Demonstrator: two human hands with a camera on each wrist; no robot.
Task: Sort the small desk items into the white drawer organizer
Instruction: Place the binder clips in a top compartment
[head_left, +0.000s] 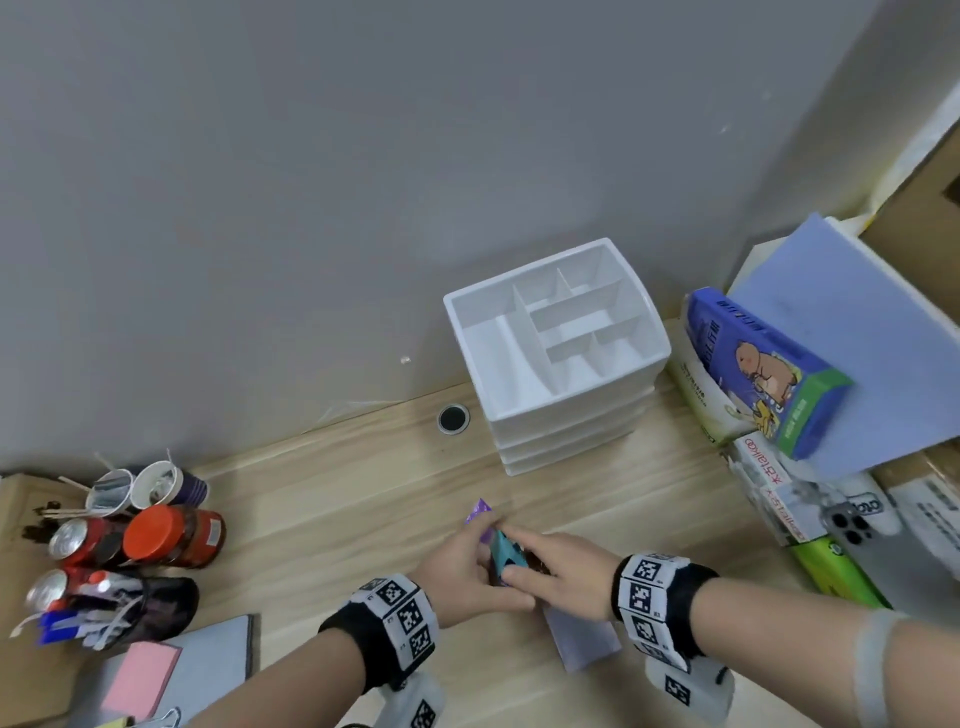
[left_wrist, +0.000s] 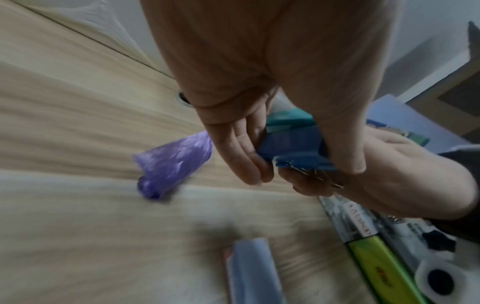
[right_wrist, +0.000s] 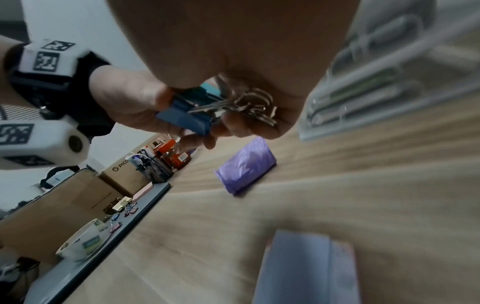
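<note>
**Both hands on the blue clips, organizer waiting at the wall**

We're over the wooden desk (head_left: 322, 499), and both hands meet in the middle. Our left hand (head_left: 462, 569) has its fingers (left_wrist: 241, 156) curled round a bundle of blue and teal binder clips (left_wrist: 291, 142), thumb on one side, fingers on the other. Our right hand (head_left: 558, 564) comes in from the opposite side, and its fingers close round the clips' metal wire handles (right_wrist: 249, 105). The bundle sits off the desk, between the two palms. Just beyond the hands a purple plastic roll (head_left: 480, 512) lies on the wood. Under our right wrist rests a pale lilac pad (head_left: 584, 636). The white drawer organizer (head_left: 556, 353) stands further back against the grey wall, well apart from the hands.
</note>
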